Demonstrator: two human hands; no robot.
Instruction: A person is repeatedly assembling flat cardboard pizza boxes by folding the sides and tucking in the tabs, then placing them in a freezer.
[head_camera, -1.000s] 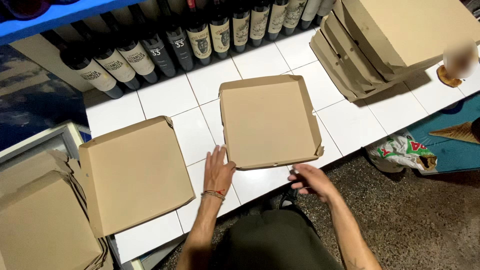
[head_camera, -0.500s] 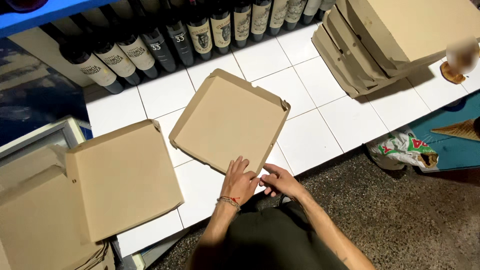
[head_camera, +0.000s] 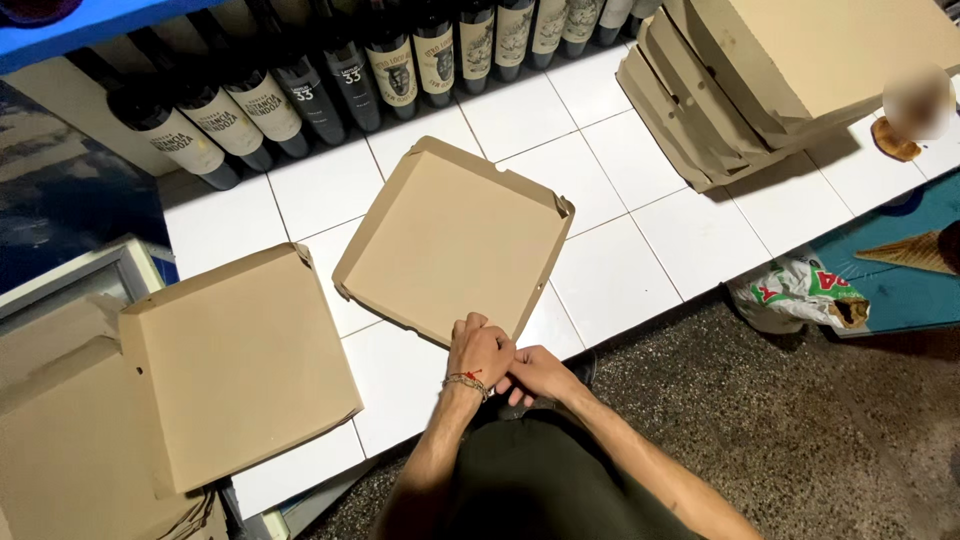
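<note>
left hand (head_camera: 479, 349): our grip here is curled tight, fingers bunched at the near corner of the open pizza box (head_camera: 455, 240), pinching the cardboard edge as far as we can see; a thin red bracelet sits on the wrist.
right hand (head_camera: 535, 371): tucked right against the left one, fingers folded in at that same corner. We honestly can't tell if it's actually gripping the flap or just pressing on it, the left hand covers it.
open pizza box: plain brown, lying tray-side up and turned at an angle on the white tiled desk (head_camera: 620, 270), near corner poking over the front edge toward us.
folded box (head_camera: 237, 365): closed, just left of the open one, resting partly on a pile of more cardboard (head_camera: 60, 440).
box stack (head_camera: 790, 70): a bunch more at far right, well apart from our hands.
wine bottles (head_camera: 330, 75): a row of dark ones along the back of the desk.
crumpled bag (head_camera: 800, 290): on the floor at right, near the desk edge.
</note>
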